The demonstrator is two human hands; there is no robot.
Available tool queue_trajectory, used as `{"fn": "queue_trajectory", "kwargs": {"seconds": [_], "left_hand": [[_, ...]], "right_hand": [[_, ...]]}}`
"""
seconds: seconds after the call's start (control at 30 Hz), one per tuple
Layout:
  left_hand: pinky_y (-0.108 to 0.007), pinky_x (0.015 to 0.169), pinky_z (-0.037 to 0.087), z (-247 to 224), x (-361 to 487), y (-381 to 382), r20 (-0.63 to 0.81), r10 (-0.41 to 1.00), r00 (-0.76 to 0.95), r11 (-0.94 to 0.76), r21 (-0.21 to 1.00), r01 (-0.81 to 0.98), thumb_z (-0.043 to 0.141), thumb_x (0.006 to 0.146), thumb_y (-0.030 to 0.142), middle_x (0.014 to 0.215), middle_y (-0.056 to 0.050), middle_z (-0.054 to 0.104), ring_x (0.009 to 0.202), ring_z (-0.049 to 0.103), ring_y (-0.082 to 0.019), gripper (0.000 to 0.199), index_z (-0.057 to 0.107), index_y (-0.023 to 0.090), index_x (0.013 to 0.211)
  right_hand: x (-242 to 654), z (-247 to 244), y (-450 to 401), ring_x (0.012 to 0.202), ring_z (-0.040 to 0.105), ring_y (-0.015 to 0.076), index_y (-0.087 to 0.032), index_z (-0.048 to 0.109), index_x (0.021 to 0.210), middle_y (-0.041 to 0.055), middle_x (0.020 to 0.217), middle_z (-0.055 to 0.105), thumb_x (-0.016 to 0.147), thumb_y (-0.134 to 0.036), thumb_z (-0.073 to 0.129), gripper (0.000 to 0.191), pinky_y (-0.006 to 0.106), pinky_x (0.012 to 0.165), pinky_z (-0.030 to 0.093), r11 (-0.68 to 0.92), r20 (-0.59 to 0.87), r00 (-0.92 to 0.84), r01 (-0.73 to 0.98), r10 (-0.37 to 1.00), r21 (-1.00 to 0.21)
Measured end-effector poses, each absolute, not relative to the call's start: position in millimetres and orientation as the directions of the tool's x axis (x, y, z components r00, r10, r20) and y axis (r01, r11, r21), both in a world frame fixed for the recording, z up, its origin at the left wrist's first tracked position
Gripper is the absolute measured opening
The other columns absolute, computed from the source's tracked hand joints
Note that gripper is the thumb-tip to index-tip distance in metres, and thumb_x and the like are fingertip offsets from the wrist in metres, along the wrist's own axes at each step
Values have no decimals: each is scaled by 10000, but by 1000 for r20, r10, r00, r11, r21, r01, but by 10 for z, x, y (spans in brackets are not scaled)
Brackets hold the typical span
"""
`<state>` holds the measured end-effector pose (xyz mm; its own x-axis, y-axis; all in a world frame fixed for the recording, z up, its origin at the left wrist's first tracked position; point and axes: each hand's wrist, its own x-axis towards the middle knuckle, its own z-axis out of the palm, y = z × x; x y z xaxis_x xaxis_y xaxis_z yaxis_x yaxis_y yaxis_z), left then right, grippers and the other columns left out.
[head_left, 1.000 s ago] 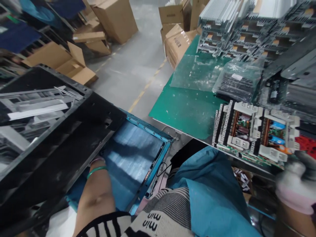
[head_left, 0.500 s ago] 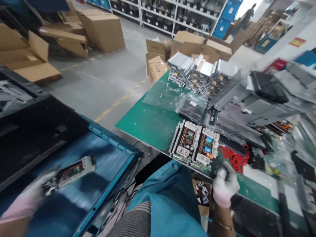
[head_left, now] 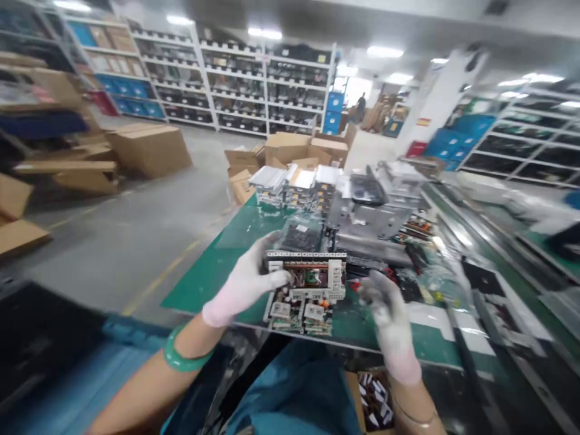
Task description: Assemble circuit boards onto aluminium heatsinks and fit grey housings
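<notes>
My left hand (head_left: pixel 247 281), in a white glove with a pink cuff, grips the left end of a circuit module (head_left: pixel 312 279). This module has a white plastic frame with a green board and brown parts inside, and I hold it level above the table's near edge. Two similar framed modules, a left one (head_left: pixel 281 310) and a right one (head_left: pixel 316 312), lie on the green table (head_left: pixel 202 275) under it, their upper parts hidden. My gloved right hand (head_left: pixel 387 317) is just right of the held module, apart from it, with fingers loosely bent and apart, somewhat blurred.
Stacked metal-finned units (head_left: pixel 301 181) stand at the table's far end. A plastic bag of dark parts (head_left: pixel 299 232) lies behind the held module; grey metal housings (head_left: pixel 378 211) are piled to the right. Below the edge is a box of small parts (head_left: pixel 375 400).
My left hand has brought the module from the blue-lined container at the left over to the green table. My right hand has risen beside it, its fingers less curled. The view has tilted up.
</notes>
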<state>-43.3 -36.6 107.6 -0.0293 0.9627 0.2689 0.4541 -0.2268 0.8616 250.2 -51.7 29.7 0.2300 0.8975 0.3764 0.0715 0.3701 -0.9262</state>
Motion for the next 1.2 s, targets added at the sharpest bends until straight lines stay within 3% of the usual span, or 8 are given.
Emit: {"fn": "queue_trajectory", "kwargs": {"seconds": [0.1, 0.2, 0.33, 0.53, 0.7, 0.87, 1.07, 1.2], "left_hand": [[-413, 1042, 462, 1077, 30, -74, 263, 953, 150, -296, 910, 289, 701, 647, 721, 1400, -157, 530, 1227, 548, -339, 983, 436, 133, 1390], [-421, 1066, 441, 1003, 235, 54, 234, 943, 236, -288, 931, 226, 720, 658, 685, 1405, -164, 523, 1244, 535, -341, 967, 426, 126, 1390], [-429, 1037, 471, 935, 289, 119, 191, 944, 271, -258, 936, 240, 747, 663, 633, 1374, -154, 556, 1244, 536, -344, 934, 424, 142, 1389], [-451, 1062, 446, 900, 285, 170, 180, 960, 216, -241, 923, 300, 748, 680, 599, 1384, -150, 545, 1249, 533, -336, 896, 431, 148, 1387], [-463, 1063, 443, 875, 252, 240, 151, 966, 212, -216, 920, 328, 743, 691, 589, 1388, -145, 542, 1271, 511, -339, 880, 431, 157, 1391], [-439, 1036, 471, 865, 158, 293, 137, 960, 245, -211, 927, 310, 712, 734, 573, 1342, -143, 581, 1210, 562, -322, 800, 462, 149, 1365], [-392, 948, 538, 887, 30, 187, 53, 917, 395, -174, 945, 276, 751, 723, 486, 1226, -103, 664, 1081, 647, -273, 651, 563, 179, 1265], [-386, 943, 533, 887, -21, 136, 145, 839, 525, -372, 856, 359, 707, 781, 458, 1126, -88, 703, 1039, 658, -248, 437, 661, 193, 1125]], "right_hand": [[2581, 550, -391, 921, 682, 222, -214, 588, 1195, 113, 1116, 695, 811, -524, 647, 496, 347, 766, 568, 360, 370, 149, 91, 917, -928], [2698, 651, -293, 1113, 619, 240, -189, 594, 1209, 113, 1220, 654, 877, -527, 542, 476, 377, 948, 505, 313, 335, 142, 154, 932, -937], [2783, 613, -226, 1083, 624, 250, -165, 626, 1151, 95, 1129, 689, 890, -528, 460, 477, 384, 953, 496, 238, 272, 123, 236, 954, -942], [2604, 390, -219, 1266, 523, 285, -169, 456, 1393, 109, 1350, 574, 755, -409, 641, 707, 410, 1041, 456, 178, 222, 70, 392, 972, -903], [2486, 331, -102, 1225, 554, 332, -115, 517, 1334, 158, 1292, 607, 722, -471, 658, 721, 479, 1038, 454, 103, 214, 202, 452, 956, -886], [2487, 375, 2, 1184, 590, 297, -161, 492, 1351, 131, 1312, 602, 738, -476, 684, 715, 441, 989, 496, 108, 218, 204, 446, 955, -889], [2487, 460, 50, 1043, 666, 262, -187, 546, 1229, 103, 1156, 687, 765, -466, 666, 554, 418, 900, 538, 93, 221, 248, 442, 943, -892], [2501, 551, 87, 1025, 673, 260, -211, 607, 1116, 84, 1098, 711, 804, -486, 612, 416, 410, 893, 532, 86, 231, 219, 522, 948, -849]]}}
